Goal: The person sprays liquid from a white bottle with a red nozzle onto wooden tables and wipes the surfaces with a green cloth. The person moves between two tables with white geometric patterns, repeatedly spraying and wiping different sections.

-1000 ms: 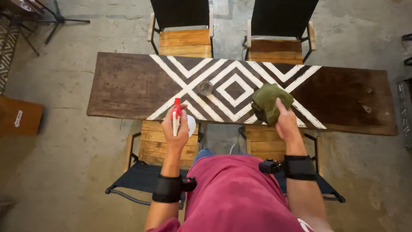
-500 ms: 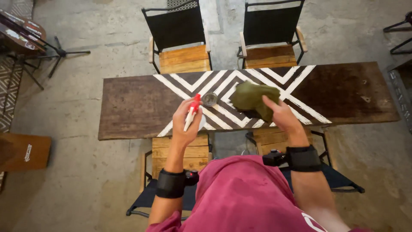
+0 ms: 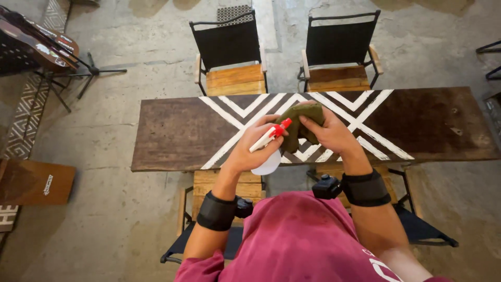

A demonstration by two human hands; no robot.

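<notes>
While the left hand (image 3: pixel 250 151) grips a white spray bottle (image 3: pixel 267 156), red nozzle at 2 o'clock aimed into the cloth, the right hand (image 3: pixel 329 133) is clenched around a bunched olive-green cloth (image 3: pixel 300 125) above the chevron-painted wooden table (image 3: pixel 172 136). Looks like the wetting stage; no wet streaks visible on the top, so wiping seems undone. Bottle fill level: cannot tell. Two chairs (image 3: pixel 232 57) at 12 o'clock.
</notes>
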